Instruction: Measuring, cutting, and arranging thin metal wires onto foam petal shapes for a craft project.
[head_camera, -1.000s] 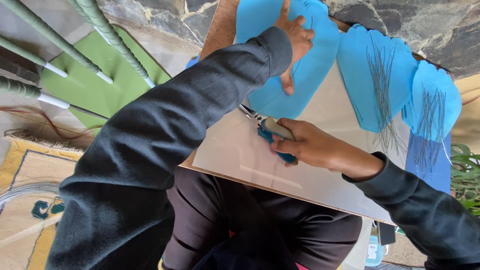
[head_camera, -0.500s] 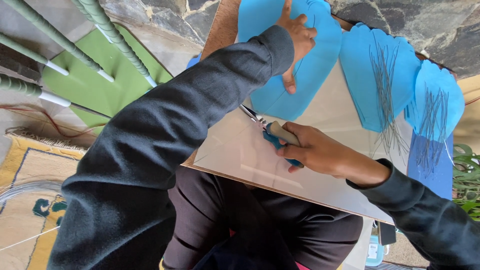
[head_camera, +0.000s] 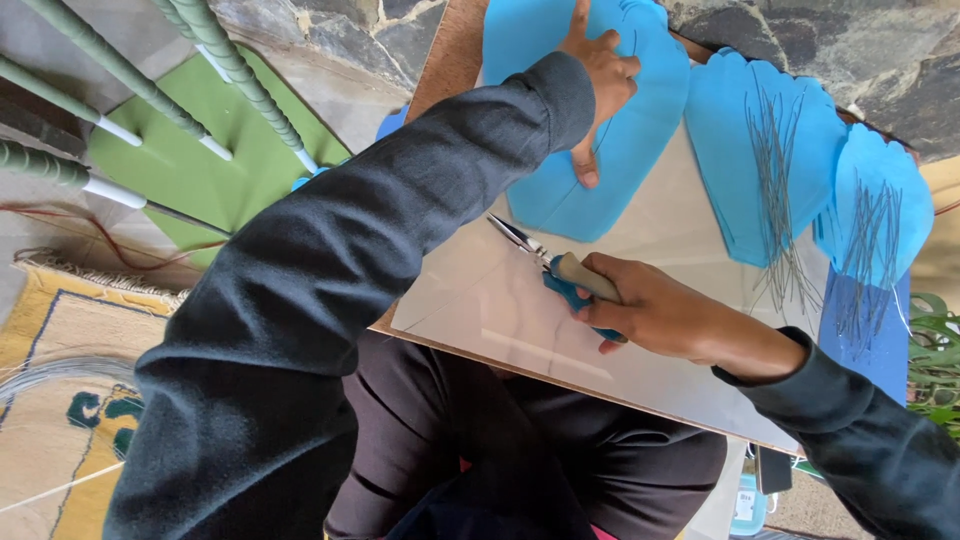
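Observation:
A white board (head_camera: 500, 310) lies across my lap. My left hand (head_camera: 598, 85) reaches over it and presses down on a blue foam sheet (head_camera: 640, 160) at the board's far side, thumb spread and the other fingers partly curled. My right hand (head_camera: 650, 310) is closed around the blue and grey handles of small pliers (head_camera: 560, 272) above the board's middle. The metal jaws point left, toward my left sleeve. Two more blue foam shapes (head_camera: 760, 140) lie to the right, each with a bundle of thin metal wires (head_camera: 775, 200) on it.
A green mat (head_camera: 190, 170) and green rods with white ends (head_camera: 110, 65) lie on the stone floor at left. A patterned yellow rug (head_camera: 60, 400) sits at lower left. Green leaves (head_camera: 935, 370) show at the right edge.
My right hand with the pliers has shifted slightly to the right over the board. My left hand stays pressed on the blue sheet.

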